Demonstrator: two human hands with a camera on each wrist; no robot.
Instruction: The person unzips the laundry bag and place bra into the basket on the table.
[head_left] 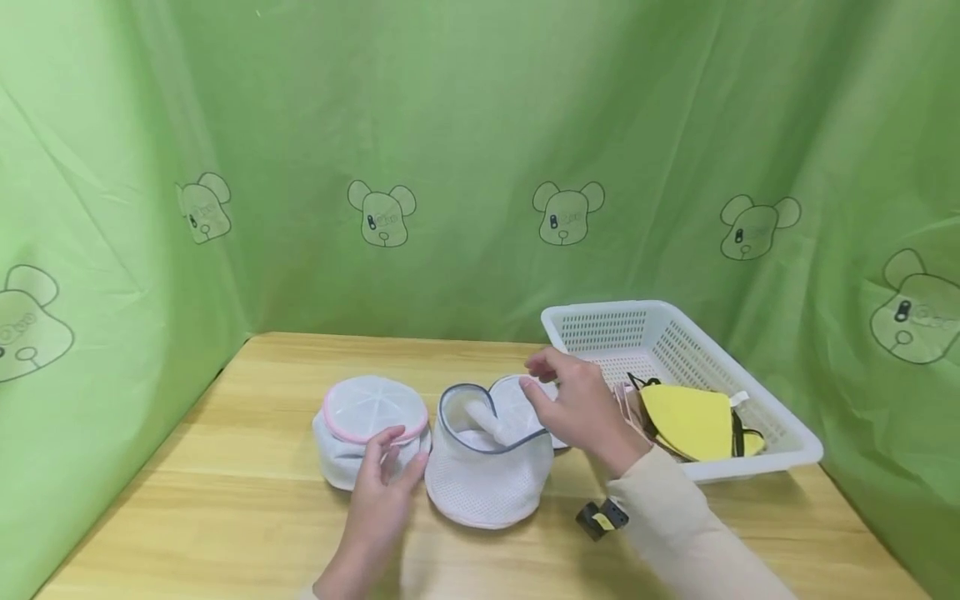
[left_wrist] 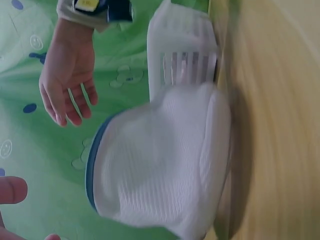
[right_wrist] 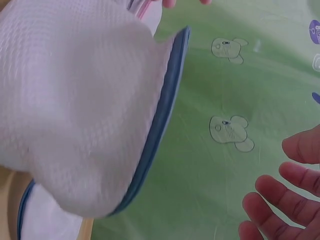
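A white mesh laundry bag [head_left: 487,483] with a dark blue zip edge stands unzipped in the middle of the table. Its round lid [head_left: 517,404] is folded back, and a pale tube-like piece [head_left: 486,419] shows inside the opening. To its left sits a second mesh laundry bag [head_left: 375,404] with pink trim and its top closed. My left hand [head_left: 381,496] is in front of the pink-trimmed bag, thumb and fingers apart. Over the folded lid hovers my right hand [head_left: 577,404], fingers loosely bent, nothing in them; the right wrist view shows those fingers [right_wrist: 280,200] spread beside the blue-edged bag.
A white plastic basket [head_left: 738,375] stands at the right of the table, holding a yellow cloth piece [head_left: 688,421] with black straps and some pinkish-brown fabric. A black device [head_left: 602,518] is at my right wrist. Green curtain [head_left: 480,250] surrounds the table's back and sides.
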